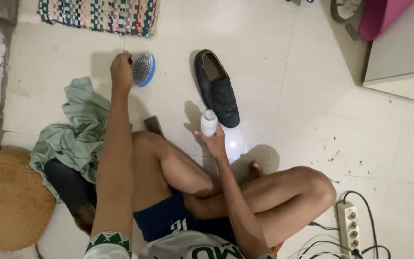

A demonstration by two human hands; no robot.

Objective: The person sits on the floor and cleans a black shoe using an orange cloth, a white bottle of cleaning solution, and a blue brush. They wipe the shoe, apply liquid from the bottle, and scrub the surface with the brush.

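I sit cross-legged on a pale tiled floor. My left hand (120, 71) reaches forward and grips the handle of a blue brush (144, 68), whose bristles face up. My right hand (213, 139) holds a small white bottle (209, 123) upright above my knee. Just beyond the bottle a black loafer (216, 87) lies on the floor, toe pointing toward me. A second dark shoe (69, 184) rests by my left hip, partly under a green cloth.
A crumpled green cloth (75, 132) lies to my left, next to a round tan mat (10, 199). A woven multicoloured rug (99, 15) is at the top. A white power strip (350, 228) with cables sits at lower right. A small dark block (153, 125) lies by my knee.
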